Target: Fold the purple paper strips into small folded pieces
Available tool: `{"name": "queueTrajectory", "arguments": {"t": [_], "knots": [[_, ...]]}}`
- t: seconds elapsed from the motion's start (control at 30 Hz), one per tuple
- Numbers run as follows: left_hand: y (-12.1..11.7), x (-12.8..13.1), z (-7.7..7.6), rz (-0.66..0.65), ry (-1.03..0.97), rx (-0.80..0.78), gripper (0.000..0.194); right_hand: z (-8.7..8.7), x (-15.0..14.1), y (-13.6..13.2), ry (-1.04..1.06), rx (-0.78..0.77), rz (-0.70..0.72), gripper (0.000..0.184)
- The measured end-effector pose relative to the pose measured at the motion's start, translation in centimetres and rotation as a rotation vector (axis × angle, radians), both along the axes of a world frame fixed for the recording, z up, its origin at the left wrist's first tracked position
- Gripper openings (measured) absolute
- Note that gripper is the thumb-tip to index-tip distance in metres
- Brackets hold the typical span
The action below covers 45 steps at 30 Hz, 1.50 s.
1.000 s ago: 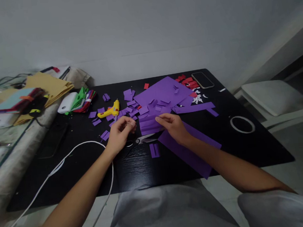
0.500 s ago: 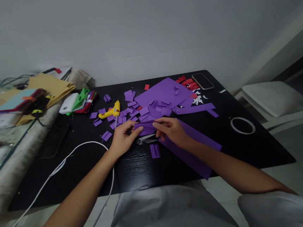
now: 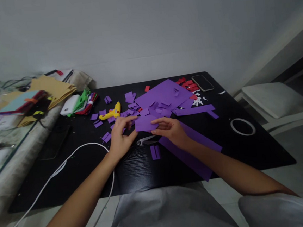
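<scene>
Purple paper [image 3: 144, 123], held between both hands [image 3: 173, 131]

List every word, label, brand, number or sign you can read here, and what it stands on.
None can be read.
Yellow glue gun: any marking is too small to read.
Phone: dark screen, nothing legible.
Purple paper between the hands: no writing visible.

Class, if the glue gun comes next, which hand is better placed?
Likely the left hand: the glue gun lies just beyond it; the right hand is farther away, pinching purple paper.
</scene>
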<state>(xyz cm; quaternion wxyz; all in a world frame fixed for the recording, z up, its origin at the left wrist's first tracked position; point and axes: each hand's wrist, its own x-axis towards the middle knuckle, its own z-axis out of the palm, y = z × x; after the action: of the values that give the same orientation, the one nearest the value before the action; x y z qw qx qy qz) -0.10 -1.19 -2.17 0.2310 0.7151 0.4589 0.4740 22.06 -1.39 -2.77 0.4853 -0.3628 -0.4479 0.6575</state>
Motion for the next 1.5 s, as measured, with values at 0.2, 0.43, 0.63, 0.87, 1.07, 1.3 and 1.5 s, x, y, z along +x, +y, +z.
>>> {"name": "queueTrajectory", "arguments": {"t": [0.2, 0.43, 0.63, 0.87, 1.07, 1.3, 1.5], "knots": [[-0.4, 0.8, 0.3, -0.199, -0.200, -0.278, 0.044, -0.2, 0.0, 0.0, -0.046, 0.034, -0.003, 0.043], [-0.4, 1.0, 0.6, -0.155, -0.256, -0.312, 0.031, -0.2, -0.1, -0.1, -0.058, 0.056, 0.004, 0.041], [-0.6, 1.2, 0.6, -0.137, -0.317, -0.354, 0.036, -0.1, -0.2, -0.4, -0.129, 0.134, -0.029, 0.030], [-0.8, 1.2, 0.5, -0.114, -0.334, -0.364, 0.032, 0.0, -0.2, -0.6, -0.160, 0.146, -0.051, 0.024], [-1.0, 1.4, 0.7, -0.069, -0.345, -0.387, 0.029, 0.1, -0.3, -0.7, -0.167, 0.120, -0.092, 0.023], [-1.2, 1.9, 0.9, -0.035, -0.388, -0.386, 0.029, 0.0, -0.4, -0.5, -0.159, 0.085, -0.100, 0.021], [-1.1, 1.8, 0.8, -0.046, -0.412, -0.404, 0.031, 0.0, -0.5, -0.4, -0.108, 0.050, -0.087, 0.021]]}}
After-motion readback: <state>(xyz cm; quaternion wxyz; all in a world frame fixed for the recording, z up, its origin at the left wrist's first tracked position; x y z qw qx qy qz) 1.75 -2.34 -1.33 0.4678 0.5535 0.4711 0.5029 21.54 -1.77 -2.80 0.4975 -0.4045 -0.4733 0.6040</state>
